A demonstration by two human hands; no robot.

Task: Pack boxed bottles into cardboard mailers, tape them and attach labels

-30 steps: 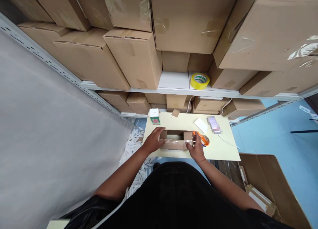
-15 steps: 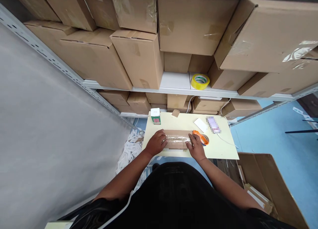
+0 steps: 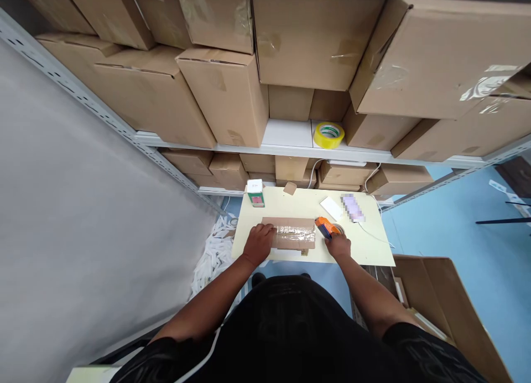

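Seen from above, a person in a black shirt [image 3: 286, 322] works at a pale yellow table [image 3: 369, 253] in the lower centre of the frame. A cardboard box [image 3: 294, 234] with shiny clear tape across its top lies on the table, just right of the frame's middle line. The left hand [image 3: 259, 242] rests on the box's left end, fingers close together and bent; whether they grip it cannot be told. The right hand [image 3: 339, 246] touches an orange tape dispenser [image 3: 326, 227] just right of the box; its fingers are bent, but the tips are hidden, so their hold is unclear. The dispenser crowds that side. Along the table's far side stand a green-and-white carton [image 3: 255, 195], a cardboard scrap [image 3: 290, 188], a flat white item [image 3: 331, 208] and a blurred-out purple object [image 3: 352, 208]. Above, a shelf [image 3: 289, 133] bears a yellow tape roll [image 3: 329, 135] and large cartons [image 3: 319, 40] filling the top of the frame. White strips [image 3: 209, 255] litter the floor left of the table; an open carton [image 3: 442, 305] fills the lower right.
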